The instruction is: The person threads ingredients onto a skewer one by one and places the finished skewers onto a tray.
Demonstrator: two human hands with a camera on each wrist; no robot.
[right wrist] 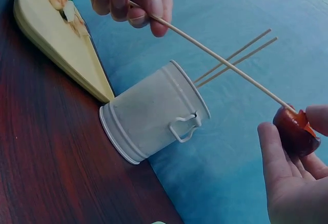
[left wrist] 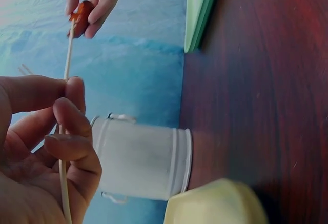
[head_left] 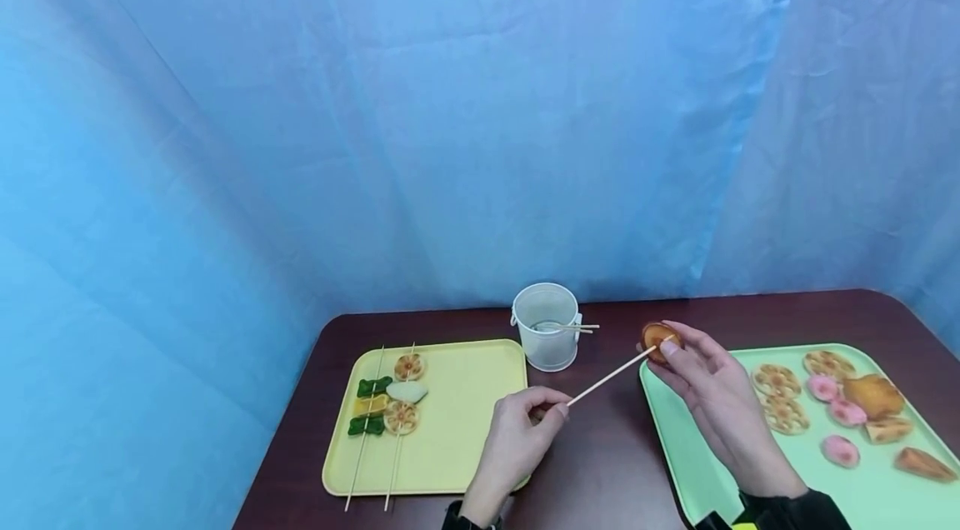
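My left hand (head_left: 519, 435) pinches a thin wooden skewer (head_left: 611, 376) by its lower part, between thumb and fingers. The stick slants up to the right. Its far tip meets a glossy reddish-brown rounded food piece (right wrist: 294, 138), which shows an orange inner side. That piece is held by the thumb and fingertips of my right hand (head_left: 720, 405), above the near-left corner of the green tray (head_left: 705, 451). How deep the tip goes into it, I cannot tell. In the left wrist view, the brown piece (left wrist: 83, 20) hangs well beyond the left fingers.
A yellow tray (head_left: 472, 430) at left bears two loaded skewers: green and yellow pieces on one, lotus slices and a white piece on the other. Behind stands a white bucket (head_left: 546, 347) with a couple of sticks. Lotus slices (head_left: 776, 381), pink and brown pieces lie on the green tray.
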